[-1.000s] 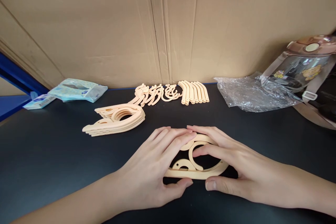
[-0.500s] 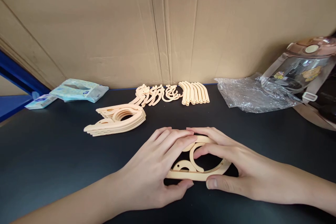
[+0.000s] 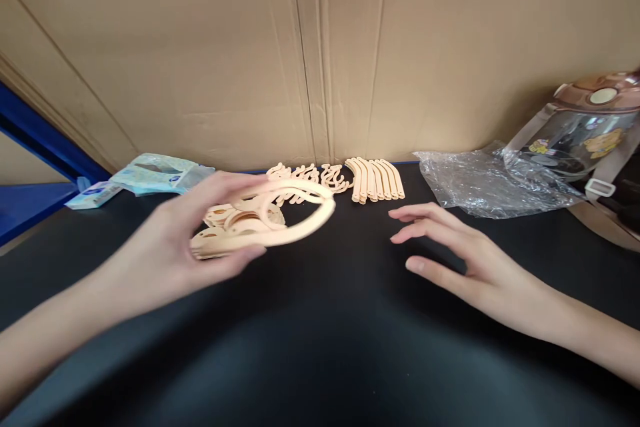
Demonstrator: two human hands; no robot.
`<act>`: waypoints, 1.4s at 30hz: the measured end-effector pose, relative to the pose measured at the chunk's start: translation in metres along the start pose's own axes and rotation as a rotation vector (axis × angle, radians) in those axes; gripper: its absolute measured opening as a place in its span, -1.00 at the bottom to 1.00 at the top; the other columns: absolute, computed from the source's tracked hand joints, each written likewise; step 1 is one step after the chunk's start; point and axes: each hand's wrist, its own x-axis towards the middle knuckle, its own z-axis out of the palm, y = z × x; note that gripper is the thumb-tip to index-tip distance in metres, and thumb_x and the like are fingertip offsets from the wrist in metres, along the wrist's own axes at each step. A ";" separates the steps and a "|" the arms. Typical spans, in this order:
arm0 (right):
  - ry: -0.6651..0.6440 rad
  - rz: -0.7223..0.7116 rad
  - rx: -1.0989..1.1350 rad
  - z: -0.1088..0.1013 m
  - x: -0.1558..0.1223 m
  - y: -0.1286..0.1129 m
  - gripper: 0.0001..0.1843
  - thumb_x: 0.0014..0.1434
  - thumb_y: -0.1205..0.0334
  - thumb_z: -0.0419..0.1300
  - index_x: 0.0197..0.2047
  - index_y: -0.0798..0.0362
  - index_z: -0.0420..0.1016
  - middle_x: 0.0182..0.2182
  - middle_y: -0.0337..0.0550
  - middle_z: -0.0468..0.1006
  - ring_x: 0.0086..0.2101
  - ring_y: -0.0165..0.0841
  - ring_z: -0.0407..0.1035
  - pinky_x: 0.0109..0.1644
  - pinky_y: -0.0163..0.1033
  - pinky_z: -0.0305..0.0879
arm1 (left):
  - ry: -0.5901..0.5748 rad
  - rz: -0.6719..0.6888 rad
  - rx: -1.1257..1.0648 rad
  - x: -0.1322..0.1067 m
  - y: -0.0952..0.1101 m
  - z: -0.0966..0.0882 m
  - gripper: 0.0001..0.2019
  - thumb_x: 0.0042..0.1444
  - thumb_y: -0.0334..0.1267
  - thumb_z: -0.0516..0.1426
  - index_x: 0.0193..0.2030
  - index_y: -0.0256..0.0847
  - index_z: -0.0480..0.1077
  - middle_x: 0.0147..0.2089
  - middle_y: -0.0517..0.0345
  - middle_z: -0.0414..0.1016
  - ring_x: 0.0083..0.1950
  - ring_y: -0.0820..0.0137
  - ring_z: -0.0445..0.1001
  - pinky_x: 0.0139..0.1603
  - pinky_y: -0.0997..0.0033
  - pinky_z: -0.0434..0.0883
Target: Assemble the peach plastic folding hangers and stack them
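Note:
My left hand point(image 3: 175, 243) is closed around a cream folding hanger point(image 3: 310, 227), folded into a loop and held between fingers and thumb. That hanger is slightly blurred and overlaps a stack of similar folded hangers point(image 3: 207, 243) at the left of the table; I cannot tell whether it touches them. My fingers partly cover the stack. My right hand point(image 3: 475, 267) hovers over the table to the right, fingers apart and holding nothing. Farther back lie loose cream hanger hooks point(image 3: 336, 179) and, beside them, a row of curved hanger arms point(image 3: 375, 180).
The black table point(image 3: 320, 347) ends at a brown cardboard wall point(image 3: 225, 67). A light-blue tissue pack point(image 3: 150, 173) lies at the back left. At the back right are a crumpled clear plastic bag point(image 3: 480, 187) and a strapped water bottle point(image 3: 575, 137).
The folded hanger has been lifted from the table and carried left toward the stack in my left hand. My right hand has let go of it and moved slightly back and right.

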 end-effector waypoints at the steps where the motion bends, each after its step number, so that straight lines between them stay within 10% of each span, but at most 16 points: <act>1: -0.067 -0.003 -0.047 0.002 0.001 0.002 -0.73 0.29 -0.01 0.08 -0.01 -0.15 0.41 0.25 -0.15 0.19 0.20 -0.15 0.17 0.25 0.02 0.16 | -0.006 -0.091 -0.010 -0.002 -0.010 -0.008 -0.45 0.09 0.07 0.15 0.21 0.00 0.23 0.21 0.21 0.33 0.19 0.15 0.31 0.21 0.21 0.28; 6: -0.248 0.002 -0.145 0.011 0.005 0.007 -0.66 0.29 -0.07 0.04 0.08 -0.20 0.35 0.30 -0.18 0.10 0.26 -0.15 0.05 0.27 0.06 0.12 | -0.071 -0.320 -0.122 -0.014 -0.053 -0.022 -0.42 0.12 0.13 0.11 0.22 -0.05 0.21 0.32 0.18 0.22 0.29 0.10 0.21 0.35 0.07 0.04; 12: -0.271 0.047 -0.193 0.014 0.007 0.009 -0.63 0.29 -0.10 0.04 0.12 -0.27 0.31 0.31 -0.26 0.08 0.25 -0.15 0.07 0.26 0.07 0.14 | -0.072 -0.294 -0.186 -0.017 -0.076 -0.018 -0.36 0.04 0.14 0.18 0.23 -0.04 0.20 0.33 0.19 0.19 0.34 0.10 0.12 0.36 0.02 -0.02; 42: -0.249 0.017 -0.198 0.015 0.003 0.009 -0.60 0.29 -0.08 0.03 0.15 -0.22 0.34 0.31 -0.18 0.12 0.25 -0.09 0.08 0.25 0.10 0.16 | -0.139 -0.239 -0.102 -0.018 -0.071 -0.008 -0.36 0.10 0.19 0.10 0.26 -0.04 0.16 0.33 0.16 0.23 0.35 0.15 0.13 0.34 0.01 0.01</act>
